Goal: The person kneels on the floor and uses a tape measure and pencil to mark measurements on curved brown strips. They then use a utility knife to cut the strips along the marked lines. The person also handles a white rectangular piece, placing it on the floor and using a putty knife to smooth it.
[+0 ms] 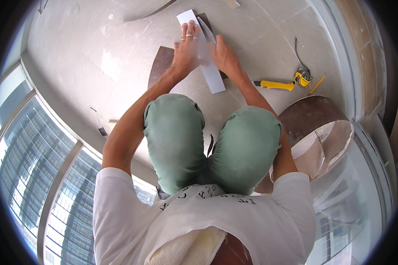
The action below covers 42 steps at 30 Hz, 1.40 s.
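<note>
A long white strip (pixel 212 79) lies slantwise on the floor in front of my knees, over a narrow dark brown piece (pixel 203 18) that shows along its right side. My left hand (pixel 186 47) presses flat on the strip's upper half, fingers stretched out, rings on some. Close by at the strip's right edge, my right hand (pixel 224 56) has its fingers closed around the lower end of a slim silvery blade-like tool (pixel 206 29); its handle is hidden and its exact kind is unclear. A blurred patch between the hands hides some detail.
Right of my hands lie a yellow-handled cutter (pixel 276 85), a yellow tape measure (pixel 302 78) and a pencil (pixel 317 85). A curved brown panel (pixel 305 110) stands beside my right knee. Another brown board (pixel 160 66) lies by my left forearm. Tall windows (pixel 35 141) line the left.
</note>
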Tool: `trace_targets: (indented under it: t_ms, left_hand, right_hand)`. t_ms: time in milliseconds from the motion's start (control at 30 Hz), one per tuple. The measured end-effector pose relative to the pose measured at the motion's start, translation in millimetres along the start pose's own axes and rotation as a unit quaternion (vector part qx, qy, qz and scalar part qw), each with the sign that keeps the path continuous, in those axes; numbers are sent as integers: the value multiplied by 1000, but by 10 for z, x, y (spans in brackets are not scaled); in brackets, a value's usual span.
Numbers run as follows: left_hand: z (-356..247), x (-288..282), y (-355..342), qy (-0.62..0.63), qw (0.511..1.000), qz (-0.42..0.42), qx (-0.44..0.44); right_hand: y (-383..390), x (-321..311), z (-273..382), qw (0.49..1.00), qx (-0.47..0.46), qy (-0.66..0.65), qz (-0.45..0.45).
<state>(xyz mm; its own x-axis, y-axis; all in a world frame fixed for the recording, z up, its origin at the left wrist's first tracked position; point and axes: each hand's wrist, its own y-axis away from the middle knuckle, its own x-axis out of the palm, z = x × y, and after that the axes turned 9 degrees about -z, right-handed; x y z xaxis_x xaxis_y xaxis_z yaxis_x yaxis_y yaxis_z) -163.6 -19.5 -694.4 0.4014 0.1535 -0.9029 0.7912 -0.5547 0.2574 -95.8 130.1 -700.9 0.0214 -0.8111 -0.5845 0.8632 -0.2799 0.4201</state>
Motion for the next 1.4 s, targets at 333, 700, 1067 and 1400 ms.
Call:
trace_targets:
  t_ms: [333, 700, 1067, 1400]
  left_hand:
    - [13, -16, 23, 14, 1000, 2, -6]
    - [-71, -130, 2, 13, 999, 38, -30]
    - [44, 41, 15, -27, 1000, -8, -8]
    - [32, 58, 13, -14, 1000, -19, 13]
  right_hand:
    - [-182, 70, 70, 998, -30, -29, -42]
    - [-183, 126, 70, 999, -29, -22, -34]
    - [461, 143, -433, 994, -42, 100, 0]
    - [2225, -219, -765, 972, 178, 152, 34]
